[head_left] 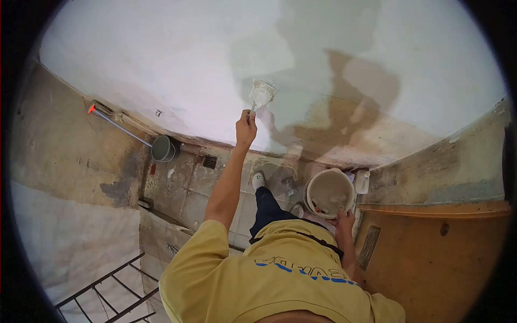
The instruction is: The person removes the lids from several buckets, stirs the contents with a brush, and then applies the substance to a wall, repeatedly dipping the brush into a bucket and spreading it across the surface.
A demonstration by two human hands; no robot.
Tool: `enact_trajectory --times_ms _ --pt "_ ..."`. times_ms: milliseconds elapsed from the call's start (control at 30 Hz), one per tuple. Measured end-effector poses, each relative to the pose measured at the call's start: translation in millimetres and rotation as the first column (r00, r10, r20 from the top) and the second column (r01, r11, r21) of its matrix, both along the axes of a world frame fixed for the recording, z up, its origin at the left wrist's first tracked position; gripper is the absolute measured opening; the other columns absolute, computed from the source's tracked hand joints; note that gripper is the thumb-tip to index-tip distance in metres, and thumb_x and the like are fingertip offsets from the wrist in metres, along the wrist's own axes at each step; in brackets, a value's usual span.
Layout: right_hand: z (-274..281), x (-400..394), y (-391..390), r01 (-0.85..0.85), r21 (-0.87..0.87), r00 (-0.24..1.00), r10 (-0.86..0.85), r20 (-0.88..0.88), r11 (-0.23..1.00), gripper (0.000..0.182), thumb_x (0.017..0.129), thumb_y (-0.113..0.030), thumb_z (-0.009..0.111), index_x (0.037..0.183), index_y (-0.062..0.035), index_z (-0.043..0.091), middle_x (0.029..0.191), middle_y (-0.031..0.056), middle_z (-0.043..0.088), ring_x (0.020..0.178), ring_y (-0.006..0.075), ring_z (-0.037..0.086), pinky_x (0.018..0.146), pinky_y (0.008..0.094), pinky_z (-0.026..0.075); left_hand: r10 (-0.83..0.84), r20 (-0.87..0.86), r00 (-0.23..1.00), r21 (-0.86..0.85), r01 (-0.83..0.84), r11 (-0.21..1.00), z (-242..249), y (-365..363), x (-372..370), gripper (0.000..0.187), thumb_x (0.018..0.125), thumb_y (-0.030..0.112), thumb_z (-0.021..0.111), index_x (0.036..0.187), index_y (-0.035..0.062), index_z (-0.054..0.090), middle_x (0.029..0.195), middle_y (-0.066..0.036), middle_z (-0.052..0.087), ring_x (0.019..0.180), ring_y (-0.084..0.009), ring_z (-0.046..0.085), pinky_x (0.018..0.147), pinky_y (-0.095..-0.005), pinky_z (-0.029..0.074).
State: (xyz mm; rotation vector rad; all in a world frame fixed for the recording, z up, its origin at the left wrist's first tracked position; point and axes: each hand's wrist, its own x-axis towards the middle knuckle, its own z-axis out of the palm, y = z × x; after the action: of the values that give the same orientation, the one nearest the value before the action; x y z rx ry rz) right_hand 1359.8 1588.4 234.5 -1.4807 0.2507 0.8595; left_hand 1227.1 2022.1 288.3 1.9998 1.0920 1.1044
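Observation:
My left hand (246,129) is stretched out to the wall, its fingers wrapped round the handle of a putty knife (262,94). The blade is smeared with pale putty and lies over the wall surface. Low on my right side, my right hand (344,219) grips the near rim of a large round bucket (353,194). Inside the bucket is greyish-beige putty (329,185), with a paler lump toward the near side. The wall (177,70) is white on the left, with a damp-looking greenish patch and a bare brown area around my shadow.
A white jug (362,182) stands right of the bucket. Farther left, a dark pail (163,148) sits beside a long-handled tool (121,125) and a floor drain (210,162). A wooden door (431,258) is at right, a metal rack (116,290) at lower left.

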Motion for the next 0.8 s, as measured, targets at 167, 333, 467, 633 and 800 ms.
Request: enact_trajectory --times_ms 167,333,467,633,800 --pt "-16.5 4.7 -0.7 0.010 -0.026 0.999 -0.010 0.032 1.000 0.044 0.095 -0.012 0.052 0.134 0.0054 0.039 0.116 0.0235 0.057 0.084 0.0349 0.069 0.061 0.0408 0.065 0.167 -0.075 0.983 -0.015 -0.168 0.986 20.1 -15.4 12.6 0.023 0.091 0.017 0.057 0.084 -0.0040 0.063 0.071 -0.024 0.063 0.067 -0.0406 0.062 0.059 -0.0448 0.046" --pt "-20.1 9.9 3.6 -0.025 0.000 1.000 0.025 0.017 1.000 0.045 0.095 -0.014 0.053 0.133 0.0061 0.039 0.118 0.0234 0.057 0.085 0.0351 0.069 0.062 0.0405 0.065 0.220 -0.186 0.958 -0.200 -0.256 0.946 58.2 -20.7 28.8 0.028 0.088 0.018 0.056 0.080 -0.0074 0.064 0.077 -0.032 0.063 0.080 -0.0484 0.063 0.072 -0.0517 0.050" --pt "-7.3 7.2 12.1 -0.099 0.027 0.995 0.098 0.036 0.995 0.046 0.094 -0.014 0.055 0.133 0.0050 0.040 0.118 0.0223 0.057 0.087 0.0337 0.069 0.065 0.0408 0.064 0.248 -0.187 0.951 -0.222 -0.286 0.932 58.9 -27.0 35.8 0.028 0.090 0.019 0.055 0.080 -0.0067 0.062 0.079 -0.032 0.063 0.080 -0.0492 0.063 0.071 -0.0517 0.050" --pt "0.6 1.4 20.1 -0.122 0.097 0.992 0.120 0.029 0.988 0.047 0.094 -0.016 0.057 0.133 0.0033 0.041 0.117 0.0201 0.059 0.089 0.0324 0.069 0.065 0.0410 0.064 0.245 -0.120 0.962 -0.126 -0.260 0.957 52.6 -60.5 22.9 0.029 0.090 0.020 0.056 0.082 -0.0067 0.062 0.076 -0.030 0.063 0.076 -0.0466 0.063 0.067 -0.0508 0.049" --pt "-8.8 -2.4 16.0 -0.089 0.093 0.995 0.092 -0.029 0.992 0.045 0.094 -0.016 0.057 0.133 0.0008 0.043 0.116 0.0190 0.059 0.089 0.0326 0.068 0.065 0.0413 0.063 0.227 0.011 0.974 -0.117 -0.224 0.968 42.1 -90.2 -3.4 0.027 0.091 0.019 0.059 0.086 -0.0068 0.063 0.073 -0.025 0.063 0.069 -0.0390 0.064 0.064 -0.0430 0.048"
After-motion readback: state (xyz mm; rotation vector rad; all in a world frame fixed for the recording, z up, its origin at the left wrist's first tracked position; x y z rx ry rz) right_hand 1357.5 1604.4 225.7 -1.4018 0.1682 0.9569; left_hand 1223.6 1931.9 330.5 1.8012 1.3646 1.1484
